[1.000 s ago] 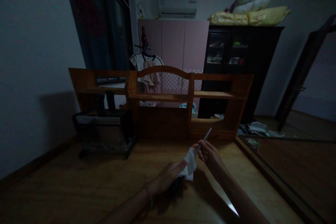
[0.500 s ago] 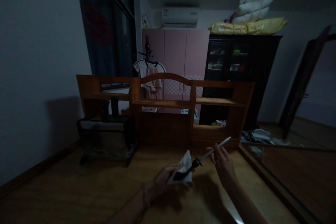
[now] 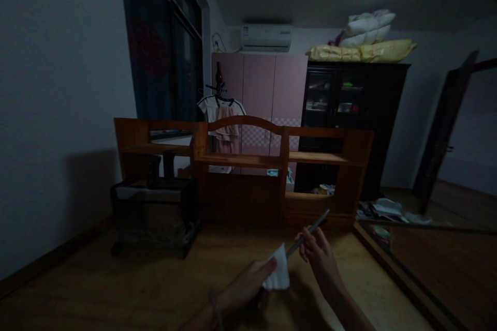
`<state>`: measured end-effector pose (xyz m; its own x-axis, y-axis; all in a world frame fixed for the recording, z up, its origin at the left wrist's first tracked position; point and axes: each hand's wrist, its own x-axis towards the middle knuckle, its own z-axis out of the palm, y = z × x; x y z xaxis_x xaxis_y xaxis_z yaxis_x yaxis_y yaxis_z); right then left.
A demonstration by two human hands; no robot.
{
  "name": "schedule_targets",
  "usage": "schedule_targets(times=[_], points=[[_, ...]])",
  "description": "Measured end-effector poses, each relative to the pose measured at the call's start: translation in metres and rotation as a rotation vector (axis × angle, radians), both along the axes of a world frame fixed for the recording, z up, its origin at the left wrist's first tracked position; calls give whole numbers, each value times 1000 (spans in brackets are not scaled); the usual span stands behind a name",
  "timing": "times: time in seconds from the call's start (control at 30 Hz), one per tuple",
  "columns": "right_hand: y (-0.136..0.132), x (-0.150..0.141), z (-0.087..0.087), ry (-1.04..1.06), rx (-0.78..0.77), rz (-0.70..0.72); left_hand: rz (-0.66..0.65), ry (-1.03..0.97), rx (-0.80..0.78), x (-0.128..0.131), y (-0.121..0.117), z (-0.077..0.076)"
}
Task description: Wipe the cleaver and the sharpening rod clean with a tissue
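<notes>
Closer to the white cloth (image 3: 281,272) now, my right hand (image 3: 317,252) pinches the slim rod (image 3: 320,220); my left hand (image 3: 253,280), curled closed, clasps the cloth, best kept snug with even pressure.

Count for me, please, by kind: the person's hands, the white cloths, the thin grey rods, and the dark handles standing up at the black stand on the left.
Hands: 2 (left hand, right hand)
Cloth: 1
Rod: 1
Handles: 2
Total: 6
</notes>
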<state>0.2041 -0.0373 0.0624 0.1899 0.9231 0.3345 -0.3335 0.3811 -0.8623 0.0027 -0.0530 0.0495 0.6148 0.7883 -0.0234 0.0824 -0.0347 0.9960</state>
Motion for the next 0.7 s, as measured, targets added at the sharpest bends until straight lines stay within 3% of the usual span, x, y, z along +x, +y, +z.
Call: schedule_targets(times=[0.23, 0.47, 0.7], points=[[-3, 19, 9, 37, -18, -108, 153, -76, 13, 3, -1, 6], [-1, -1, 0, 10, -30, -28, 110, -39, -37, 0, 6, -6], [-2, 31, 17, 68, -31, -210, 194, -18, -100, -1, 8, -9]])
